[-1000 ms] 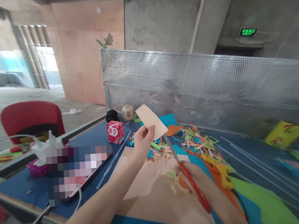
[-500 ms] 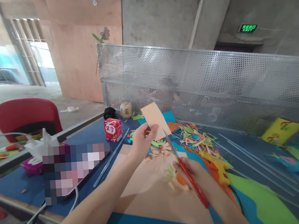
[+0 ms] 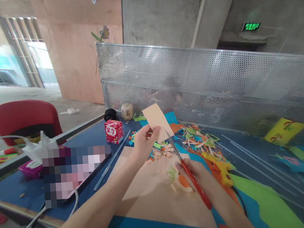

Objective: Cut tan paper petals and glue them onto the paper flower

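Between thumb and fingers, my left hand (image 3: 144, 141) pinches a small peach paper rectangle (image 3: 155, 116), raised above the table. Closed around the red handles of the scissors (image 3: 191, 180) is my right hand (image 3: 193, 170). The scissor blades point up and left, their tips at the lower right part of the paper; whether they cut into it I cannot tell. Below lies a large peach sheet (image 3: 147, 197). On it rest an orange paper flower piece with a fringed peach edge (image 3: 184, 183), a green fringed piece (image 3: 172, 174) and curled peach strips (image 3: 163, 153).
Paper scraps (image 3: 199, 138) and a yellow glue gun (image 3: 219, 168) lie right of my hands. Clear glue sticks (image 3: 262, 167) stretch farther right. A red box (image 3: 114, 131), a tablet (image 3: 85, 174) and tissues (image 3: 41, 149) stand left. A perforated metal screen (image 3: 204, 79) borders the back.
The view has shifted very slightly. Both hands, the paper and the scissors keep almost the same positions.
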A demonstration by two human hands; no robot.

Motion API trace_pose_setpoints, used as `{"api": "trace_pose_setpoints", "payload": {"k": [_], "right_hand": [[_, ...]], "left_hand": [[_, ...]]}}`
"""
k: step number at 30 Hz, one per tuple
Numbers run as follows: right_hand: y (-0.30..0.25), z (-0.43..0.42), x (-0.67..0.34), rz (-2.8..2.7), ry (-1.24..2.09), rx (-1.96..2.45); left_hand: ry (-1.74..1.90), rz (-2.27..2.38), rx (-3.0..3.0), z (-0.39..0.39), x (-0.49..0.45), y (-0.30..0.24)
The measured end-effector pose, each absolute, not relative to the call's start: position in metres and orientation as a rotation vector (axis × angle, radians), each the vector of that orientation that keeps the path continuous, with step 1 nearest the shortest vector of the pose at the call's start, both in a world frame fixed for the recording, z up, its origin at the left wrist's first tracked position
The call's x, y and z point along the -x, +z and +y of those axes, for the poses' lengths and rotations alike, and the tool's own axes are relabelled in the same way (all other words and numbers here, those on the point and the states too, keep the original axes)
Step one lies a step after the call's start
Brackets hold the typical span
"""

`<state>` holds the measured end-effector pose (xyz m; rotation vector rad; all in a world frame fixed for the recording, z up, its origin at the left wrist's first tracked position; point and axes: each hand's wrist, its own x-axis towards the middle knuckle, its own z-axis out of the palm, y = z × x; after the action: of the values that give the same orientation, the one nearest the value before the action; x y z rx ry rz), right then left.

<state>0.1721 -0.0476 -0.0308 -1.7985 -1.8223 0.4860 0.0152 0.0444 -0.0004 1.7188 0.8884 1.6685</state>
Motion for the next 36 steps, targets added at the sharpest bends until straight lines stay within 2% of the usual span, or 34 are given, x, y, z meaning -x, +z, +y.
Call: {"api": "trace_pose_setpoints", "payload": {"k": [36], "right_hand": [[-0.019,-0.053,-0.168,-1.832,0.459,1.964]], "left_hand": [[1.623,0.950,-1.714,0.043,-0.015,0.001]]}}
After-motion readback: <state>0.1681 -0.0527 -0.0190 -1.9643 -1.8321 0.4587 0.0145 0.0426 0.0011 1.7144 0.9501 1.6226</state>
